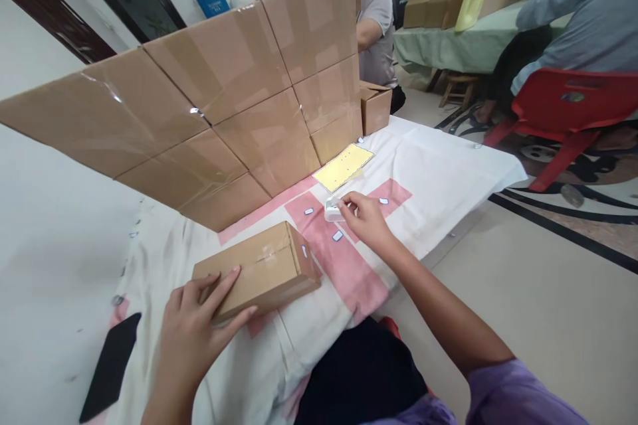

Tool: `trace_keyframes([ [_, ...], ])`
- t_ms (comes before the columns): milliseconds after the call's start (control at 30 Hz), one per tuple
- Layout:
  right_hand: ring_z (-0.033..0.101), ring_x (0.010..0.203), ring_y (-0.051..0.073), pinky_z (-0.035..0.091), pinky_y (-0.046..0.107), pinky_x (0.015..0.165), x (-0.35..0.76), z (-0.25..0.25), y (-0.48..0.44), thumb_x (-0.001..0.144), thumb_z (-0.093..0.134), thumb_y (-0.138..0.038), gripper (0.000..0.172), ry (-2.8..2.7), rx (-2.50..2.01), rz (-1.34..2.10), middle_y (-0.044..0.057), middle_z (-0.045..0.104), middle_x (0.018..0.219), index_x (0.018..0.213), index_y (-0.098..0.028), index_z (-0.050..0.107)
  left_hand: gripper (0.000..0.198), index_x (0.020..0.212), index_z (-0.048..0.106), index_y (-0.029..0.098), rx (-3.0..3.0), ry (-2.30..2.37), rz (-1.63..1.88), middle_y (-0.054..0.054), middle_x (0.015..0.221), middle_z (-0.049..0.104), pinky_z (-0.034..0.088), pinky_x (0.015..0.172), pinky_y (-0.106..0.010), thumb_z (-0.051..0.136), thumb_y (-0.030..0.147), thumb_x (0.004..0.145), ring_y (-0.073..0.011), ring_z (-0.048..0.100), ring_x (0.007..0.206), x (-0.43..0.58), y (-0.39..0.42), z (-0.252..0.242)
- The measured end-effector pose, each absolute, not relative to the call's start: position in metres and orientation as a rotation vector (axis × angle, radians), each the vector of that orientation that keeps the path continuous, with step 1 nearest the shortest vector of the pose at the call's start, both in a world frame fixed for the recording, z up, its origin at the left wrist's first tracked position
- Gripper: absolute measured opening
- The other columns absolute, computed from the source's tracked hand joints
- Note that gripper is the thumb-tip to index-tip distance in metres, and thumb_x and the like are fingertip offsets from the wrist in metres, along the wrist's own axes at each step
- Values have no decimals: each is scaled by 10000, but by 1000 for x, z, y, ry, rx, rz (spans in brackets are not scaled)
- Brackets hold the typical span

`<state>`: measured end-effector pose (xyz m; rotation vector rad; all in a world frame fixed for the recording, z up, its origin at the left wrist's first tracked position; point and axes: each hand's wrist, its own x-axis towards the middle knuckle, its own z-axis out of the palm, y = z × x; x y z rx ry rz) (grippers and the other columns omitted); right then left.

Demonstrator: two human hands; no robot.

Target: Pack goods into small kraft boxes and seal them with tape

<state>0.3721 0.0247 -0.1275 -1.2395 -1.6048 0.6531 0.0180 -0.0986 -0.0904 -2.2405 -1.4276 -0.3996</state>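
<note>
My left hand [202, 315] lies spread over the near left end of a closed, taped cardboard box [262, 269], thumb along its near side. The box carries a small blue-edged white label [304, 251] on its right end. Past the box, my right hand [367, 218] has thumb and index finger pinched together at the right side of a small white container [331, 212]. What sits between those fingertips is too small to make out. A yellow sheet [343, 167] with dark specks lies just beyond. Similar small labels, such as one label [337, 236], are scattered around the white container.
A tall wall of stacked cardboard boxes [219, 106] borders the table's far side. A smaller box [375, 109] stands at its right end, near a person [379, 33]. A black flat object [112, 365] lies at left. Right, someone sits on a red chair [573, 106].
</note>
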Motion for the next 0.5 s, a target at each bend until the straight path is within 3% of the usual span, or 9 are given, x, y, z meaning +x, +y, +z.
trace_keyframes([
  [167, 609, 848, 176, 420, 275, 737, 332, -128, -7, 900, 603, -188, 103, -1841, -1261, 618, 43, 667, 932, 806, -185, 645, 630, 1331, 638, 261, -2216, -1483, -432, -128, 1120, 576, 477, 883, -454, 721, 588, 798, -301, 596, 1009, 20, -99, -91],
  [500, 610, 781, 173, 420, 278, 699, 308, -144, -28, 879, 574, -101, 116, -1858, -1202, 715, 36, 675, 886, 832, -194, 623, 622, 1336, 627, 270, -2196, -1525, -430, -134, 1157, 575, 462, 931, -462, 732, 566, 799, -302, 587, 1052, 22, -104, -92],
])
